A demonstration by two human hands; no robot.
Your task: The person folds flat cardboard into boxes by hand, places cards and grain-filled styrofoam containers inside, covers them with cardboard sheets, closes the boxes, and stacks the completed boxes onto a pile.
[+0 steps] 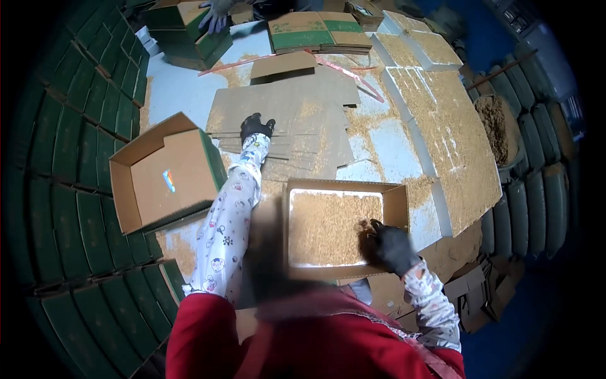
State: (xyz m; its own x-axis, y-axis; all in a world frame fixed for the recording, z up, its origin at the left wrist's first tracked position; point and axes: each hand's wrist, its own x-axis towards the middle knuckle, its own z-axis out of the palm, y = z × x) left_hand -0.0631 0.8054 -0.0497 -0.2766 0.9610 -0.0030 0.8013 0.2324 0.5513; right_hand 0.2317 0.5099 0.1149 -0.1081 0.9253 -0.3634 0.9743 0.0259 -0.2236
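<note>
My left hand (257, 127), in a black glove, reaches forward onto a stack of flat cardboard sheets (303, 114). Its fingers are apart and rest on or just over the sheets. Close to me stands an open cardboard box (396, 205) with a white lining, filled with tan, sawdust-like loose material (334, 221). At the box's right side, my black-gloved right hand (392, 247) is slightly blurred, its fingers closed around a small clump of brownish material (365, 227). An open box with green outer sides (170, 174) stands left of my left forearm, a small colourful label on its bottom.
White foam trays (442, 120) of tan material line the right side. Green boxes (88, 208) are stacked along the left. At the far side are folded green cartons (319, 31) and another person's gloved hand (216, 16) on boxes. Grey-green sacks (530, 215) stand at right.
</note>
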